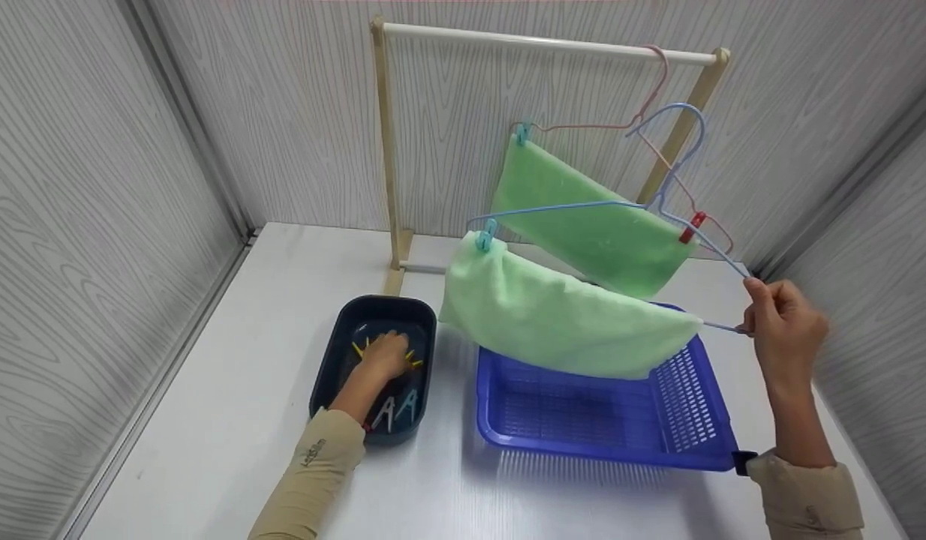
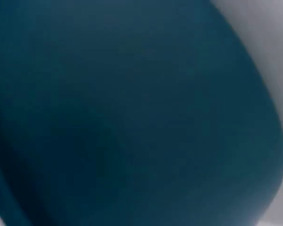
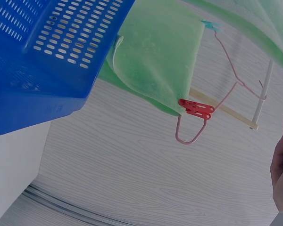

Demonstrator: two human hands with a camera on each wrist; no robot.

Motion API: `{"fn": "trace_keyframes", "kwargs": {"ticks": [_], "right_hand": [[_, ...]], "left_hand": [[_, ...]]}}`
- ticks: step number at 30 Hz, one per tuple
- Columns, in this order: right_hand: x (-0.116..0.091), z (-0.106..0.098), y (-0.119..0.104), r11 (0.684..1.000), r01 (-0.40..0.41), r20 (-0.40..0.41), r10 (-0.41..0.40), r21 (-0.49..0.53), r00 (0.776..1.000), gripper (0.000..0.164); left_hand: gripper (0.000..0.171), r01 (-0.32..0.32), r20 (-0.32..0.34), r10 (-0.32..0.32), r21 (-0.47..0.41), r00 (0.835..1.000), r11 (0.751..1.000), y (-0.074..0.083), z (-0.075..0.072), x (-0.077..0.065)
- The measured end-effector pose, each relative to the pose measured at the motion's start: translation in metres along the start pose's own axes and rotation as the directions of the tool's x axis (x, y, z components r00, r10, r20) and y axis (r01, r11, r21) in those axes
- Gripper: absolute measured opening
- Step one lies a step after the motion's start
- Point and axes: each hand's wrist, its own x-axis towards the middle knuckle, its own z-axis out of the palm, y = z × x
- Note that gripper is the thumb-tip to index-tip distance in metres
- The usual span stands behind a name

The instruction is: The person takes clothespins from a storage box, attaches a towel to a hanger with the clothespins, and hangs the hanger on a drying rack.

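Observation:
My right hand [image 1: 789, 322] grips the right end of a blue hanger [image 1: 560, 208], holding it in the air. A pale green cloth [image 1: 568, 315] drapes over its lower bar, pinned near the left end by a teal clothespin [image 1: 487, 235]. My left hand [image 1: 388, 354] reaches down into a dark oblong tub [image 1: 322, 375] among yellow clothespins [image 1: 414, 360]; its fingertips are hidden. Nearer the tub's front lie a white clothespin [image 1: 386, 412] and a blue-grey clothespin [image 1: 407, 405]. The left wrist view shows only the tub's blurred wall [image 2: 146, 103].
A rack with a white rail [image 1: 508, 39] stands at the back. On it hangs a pink hanger [image 1: 583, 126] with a green cloth [image 1: 583, 217], pinned by a teal clothespin [image 1: 521, 133] and a red clothespin [image 1: 692, 227]. A blue basket [image 1: 613, 456] sits below the held cloth.

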Motion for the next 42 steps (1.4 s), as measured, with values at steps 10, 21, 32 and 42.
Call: {"fn": "trace_keyframes", "kwargs": {"ticks": [10,21,32,42], "right_hand": [[0.0,0.003,0.0,1.0,0.018,0.016,-0.017,-0.011,1.0,0.032],[-0.003,0.004,-0.001,1.0,0.017,0.008,-0.016,-0.019,1.0,0.034],[-0.002,0.005,-0.003,1.0,0.023,0.005,-0.023,0.012,1.0,0.034],[-0.006,0.005,-0.009,0.998,0.061,0.026,-0.06,-0.009,0.998,0.031]], "left_hand": [[0.035,0.008,0.015,-0.01,0.1,1.0,0.995,-0.013,0.042,0.039],[0.028,0.033,0.022,-0.035,0.105,0.999,0.994,0.011,0.028,0.023],[0.02,0.028,-0.05,-0.021,0.149,0.999,0.988,0.013,0.028,0.026],[0.03,0.006,-0.08,-0.001,0.063,0.997,0.998,0.006,0.018,0.016]]}}
